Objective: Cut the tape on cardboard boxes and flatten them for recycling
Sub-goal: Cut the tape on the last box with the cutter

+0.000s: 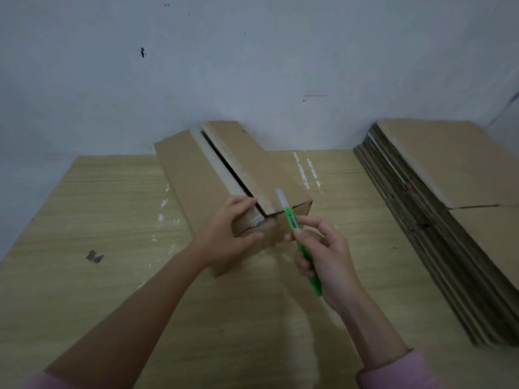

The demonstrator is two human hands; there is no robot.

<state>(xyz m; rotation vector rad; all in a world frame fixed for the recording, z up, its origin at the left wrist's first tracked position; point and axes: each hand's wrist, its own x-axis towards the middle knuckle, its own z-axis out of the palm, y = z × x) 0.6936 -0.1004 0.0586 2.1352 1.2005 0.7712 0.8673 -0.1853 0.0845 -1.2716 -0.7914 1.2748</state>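
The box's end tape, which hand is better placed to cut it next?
Right. The right hand already grips the green knife, blade out, beside the near end of the box. The left hand holds that end steady.

Single head view, wide-angle, looks forward and down over counter (84,206) toward wall (252,66); close range, forearms enter from bottom edge; no second view.

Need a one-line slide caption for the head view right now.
Left hand steadies the slit cardboard box while the right hand holds a green utility knife, flattened boxes stacked alongside.
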